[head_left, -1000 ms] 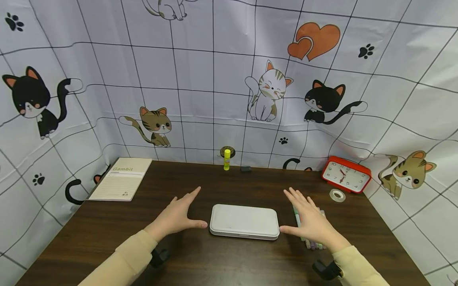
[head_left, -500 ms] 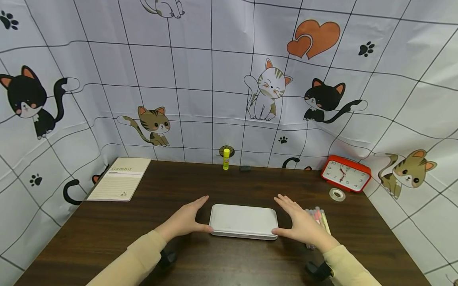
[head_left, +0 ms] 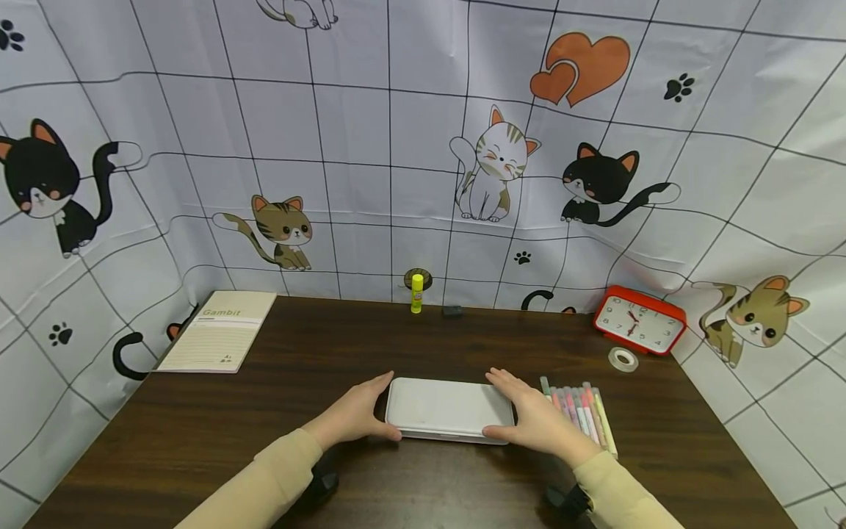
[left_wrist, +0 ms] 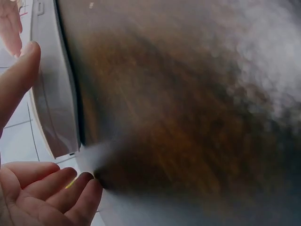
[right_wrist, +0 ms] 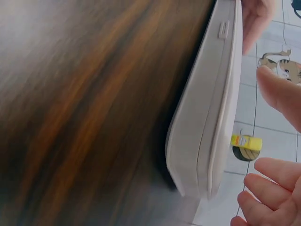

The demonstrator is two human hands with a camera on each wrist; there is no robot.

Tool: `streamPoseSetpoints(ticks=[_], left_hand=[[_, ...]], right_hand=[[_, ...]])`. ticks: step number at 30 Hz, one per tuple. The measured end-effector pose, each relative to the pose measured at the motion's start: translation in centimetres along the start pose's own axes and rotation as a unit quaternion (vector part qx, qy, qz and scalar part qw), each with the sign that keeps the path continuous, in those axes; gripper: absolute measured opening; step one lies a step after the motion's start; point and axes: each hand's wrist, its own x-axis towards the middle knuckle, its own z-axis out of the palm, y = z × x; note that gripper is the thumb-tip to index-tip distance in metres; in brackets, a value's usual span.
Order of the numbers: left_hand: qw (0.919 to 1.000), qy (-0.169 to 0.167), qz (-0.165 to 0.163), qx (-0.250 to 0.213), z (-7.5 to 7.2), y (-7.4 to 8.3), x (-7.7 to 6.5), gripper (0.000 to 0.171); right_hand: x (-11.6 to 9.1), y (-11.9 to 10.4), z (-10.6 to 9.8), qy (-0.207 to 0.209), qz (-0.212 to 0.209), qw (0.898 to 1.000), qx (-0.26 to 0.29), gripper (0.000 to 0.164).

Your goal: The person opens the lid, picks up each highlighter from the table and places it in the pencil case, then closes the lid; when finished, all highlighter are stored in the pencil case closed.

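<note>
A flat white pencil case (head_left: 449, 408), lid down, lies on the dark wooden table in the head view. Its front latch (right_wrist: 224, 29) shows in the right wrist view. At its left end is my left hand (head_left: 353, 415), thumb by the front corner and fingers spread along the side. My right hand (head_left: 538, 422) is around the right end, thumb near the front edge, fingers towards the back. In the right wrist view, a gap shows between that hand's fingers and the case. Whether the left thumb (left_wrist: 29, 61) touches the case, I cannot tell.
Several markers (head_left: 588, 415) lie in a row just right of my right hand. A red clock (head_left: 640, 321) and a roll of white tape (head_left: 623, 360) are at the back right. Behind the case stand a yellow glue stick (head_left: 417, 294) and a small dark block (head_left: 452, 311). A notepad (head_left: 221, 330) lies back left.
Both hands have moved inward, from either side of the pencil case to its two ends. The markers, earlier mostly covered by my right hand, now show more. The case stays in place.
</note>
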Motion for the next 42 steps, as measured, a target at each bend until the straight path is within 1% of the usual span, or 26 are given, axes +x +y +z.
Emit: streamPoseSetpoints(ticks=[6, 10, 16, 21, 26, 33, 42], left_hand=[[1.0, -0.007, 0.003, 0.001, 0.0, 0.1, 0.2, 0.106], [0.9998, -0.015, 0.012, -0.001, 0.0, 0.3, 0.3, 0.106], [0.9996, -0.026, 0.013, 0.002, 0.1, 0.3, 0.4, 0.106], [0.9997, -0.02, 0.014, 0.008, 0.3, 0.4, 0.3, 0.105], [0.9998, -0.017, 0.002, 0.014, 0.3, 0.3, 0.2, 0.106], [0.9996, -0.014, 0.009, 0.021, 0.5, 0.2, 0.3, 0.105], [0.9996, -0.012, 0.0, 0.027, 0.5, 0.3, 0.4, 0.104]], right_hand=[[0.9, -0.6, 0.7, -0.005, -0.03, 1.0, 0.009, 0.082], [1.4, -1.1, 1.2, -0.012, -0.044, 0.999, 0.011, 0.08], [1.8, -1.9, 1.8, -0.006, -0.061, 0.998, -0.007, 0.077], [1.9, -2.6, 2.2, -0.006, -0.069, 0.998, -0.008, 0.073], [2.1, -3.4, 2.5, -0.009, -0.086, 0.996, 0.0, 0.071], [2.2, -3.5, 3.0, -0.007, -0.072, 0.997, -0.017, 0.071], [2.3, -3.8, 3.3, -0.007, -0.064, 0.997, -0.046, 0.071]])
